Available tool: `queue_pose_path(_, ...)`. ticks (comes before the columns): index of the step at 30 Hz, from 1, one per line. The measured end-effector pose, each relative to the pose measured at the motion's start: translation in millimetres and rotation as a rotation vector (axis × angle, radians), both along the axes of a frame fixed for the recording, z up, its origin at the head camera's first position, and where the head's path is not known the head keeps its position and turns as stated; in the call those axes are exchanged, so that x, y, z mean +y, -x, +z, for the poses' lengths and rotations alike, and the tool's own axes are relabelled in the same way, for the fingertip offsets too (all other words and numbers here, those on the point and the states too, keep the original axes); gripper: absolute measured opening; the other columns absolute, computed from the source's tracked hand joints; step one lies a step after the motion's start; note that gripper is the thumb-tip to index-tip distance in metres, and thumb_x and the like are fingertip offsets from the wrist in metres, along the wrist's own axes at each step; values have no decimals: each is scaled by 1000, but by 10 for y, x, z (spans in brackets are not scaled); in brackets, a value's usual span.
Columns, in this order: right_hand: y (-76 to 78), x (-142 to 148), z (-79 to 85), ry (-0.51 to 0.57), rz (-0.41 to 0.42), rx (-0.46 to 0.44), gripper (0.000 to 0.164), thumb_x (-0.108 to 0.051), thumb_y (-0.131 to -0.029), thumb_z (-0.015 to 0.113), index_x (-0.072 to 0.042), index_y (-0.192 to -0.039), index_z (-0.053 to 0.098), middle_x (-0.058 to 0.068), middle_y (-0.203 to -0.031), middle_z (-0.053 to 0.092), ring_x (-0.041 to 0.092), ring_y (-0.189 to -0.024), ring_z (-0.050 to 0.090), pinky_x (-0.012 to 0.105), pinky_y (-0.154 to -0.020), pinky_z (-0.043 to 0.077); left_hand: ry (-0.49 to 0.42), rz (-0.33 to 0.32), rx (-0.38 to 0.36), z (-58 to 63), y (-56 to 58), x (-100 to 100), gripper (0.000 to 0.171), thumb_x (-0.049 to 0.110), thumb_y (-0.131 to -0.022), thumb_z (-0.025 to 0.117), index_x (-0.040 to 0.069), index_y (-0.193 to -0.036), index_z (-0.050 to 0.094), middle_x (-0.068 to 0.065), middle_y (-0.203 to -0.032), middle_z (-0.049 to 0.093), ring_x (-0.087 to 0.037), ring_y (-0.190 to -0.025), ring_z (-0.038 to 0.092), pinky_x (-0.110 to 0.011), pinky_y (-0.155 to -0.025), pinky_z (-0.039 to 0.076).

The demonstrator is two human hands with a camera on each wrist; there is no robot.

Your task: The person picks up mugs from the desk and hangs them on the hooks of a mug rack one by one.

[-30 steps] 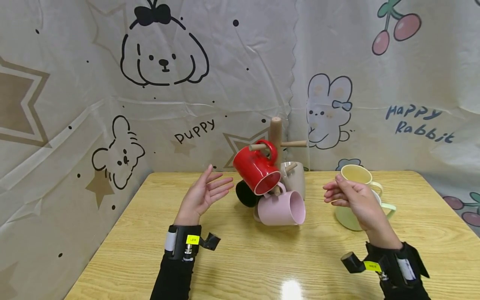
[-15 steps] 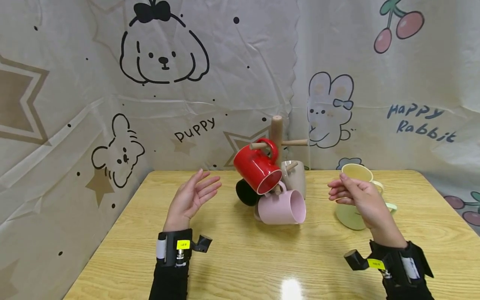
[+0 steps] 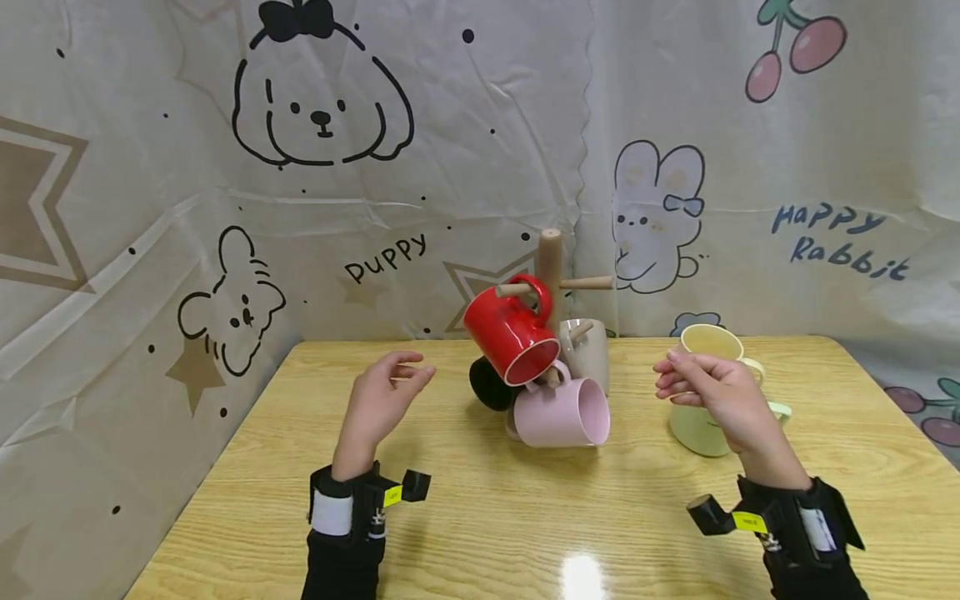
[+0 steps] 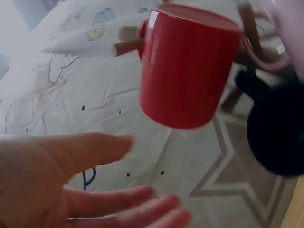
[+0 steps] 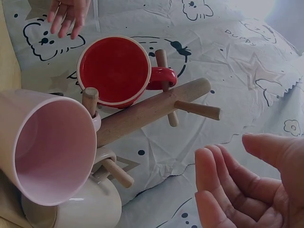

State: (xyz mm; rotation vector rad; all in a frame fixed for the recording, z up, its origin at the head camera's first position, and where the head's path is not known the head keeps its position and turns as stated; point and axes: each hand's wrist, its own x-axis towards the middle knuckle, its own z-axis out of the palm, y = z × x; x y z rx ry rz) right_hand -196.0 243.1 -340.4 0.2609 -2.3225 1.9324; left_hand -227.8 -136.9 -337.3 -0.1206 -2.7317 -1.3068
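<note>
My left hand (image 3: 378, 404) hovers above the table, left of a wooden mug tree (image 3: 550, 258), with its fingers loosely bent and nothing in them. A red mug (image 3: 510, 333) hangs by its handle from an upper peg, tilted mouth-down. Below it hang a pink mug (image 3: 558, 414) and a black mug (image 3: 491, 385); a cream mug (image 3: 592, 354) hangs behind. At the right, my right hand (image 3: 720, 400) is held in the air with relaxed fingers, holding nothing. It overlaps a yellow mug (image 3: 712, 343) and a pale green mug (image 3: 697, 431) in the head view.
The wooden table (image 3: 480, 517) reaches back to a printed cloth (image 3: 480, 125) that hangs behind and along the left. A bare peg (image 3: 588, 283) juts right from the mug tree. The yellow and green mugs stand close together at the back right.
My left hand has drawn back from the red mug and turned, so its back now faces the head camera. The right hand has barely shifted; the mugs have stayed put.
</note>
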Motion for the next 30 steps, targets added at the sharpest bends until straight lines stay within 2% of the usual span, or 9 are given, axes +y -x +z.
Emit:
queue_pose_path(4,4,-11,-17,-72,-14,-16,22,-26,-95,50,-13,-90,66,-13,-74,65,3,-70,65,19,-64,54,189,-51,-13,7,-37,17,43,36,-88,59,7,-120,57,-14,-107,66,-28,-95,63,-38,-75,51)
queue_pose_path(8,10,-12,-36,-100,-13,-16,19,-25,-95,50,-15,-91,65,-14,-75,64,3,-70,65,18,-64,53,281,-91,-37,3,-58,25,46,37,-87,61,6,-120,57,-11,-103,67,-25,-90,63,-35,-72,50)
queue_pose_path(11,16,-22,-48,-120,-8,-17,19,-25,-95,50,-14,-93,65,-16,-76,64,2,-71,65,18,-65,53,302,-98,-41,-10,-60,26,46,38,-86,61,6,-120,57,-10,-101,67,-24,-88,63,-34,-71,50)
queue_pose_path(16,20,-64,-50,-170,6,-30,34,-23,-96,49,8,-103,60,-17,-76,63,1,-72,64,18,-66,53,311,-97,-35,-19,-63,29,46,38,-86,62,6,-119,58,-10,-101,67,-24,-88,63,-33,-70,50)
queue_pose_path(19,30,-79,-61,-197,10,-32,37,-22,-96,49,13,-106,57,-17,-76,62,0,-73,63,18,-67,53,310,-96,-37,-16,-67,35,46,38,-86,62,6,-118,59,-11,-101,67,-24,-87,63,-33,-69,49)
queue_pose_path(23,34,-85,-74,-247,2,-25,38,-23,-96,49,12,-109,57,-21,-81,61,-5,-79,60,16,-71,51,312,-96,-44,-14,-71,43,46,38,-86,62,6,-118,59,-11,-100,67,-23,-85,63,-31,-67,49)
queue_pose_path(30,3,-88,-62,-322,-73,-8,38,-27,-93,54,5,-112,61,-30,-89,56,-10,-87,51,15,-79,43,325,-102,-43,0,-87,49,45,37,-85,63,6,-117,59,-10,-98,67,-20,-82,62,-30,-65,48)
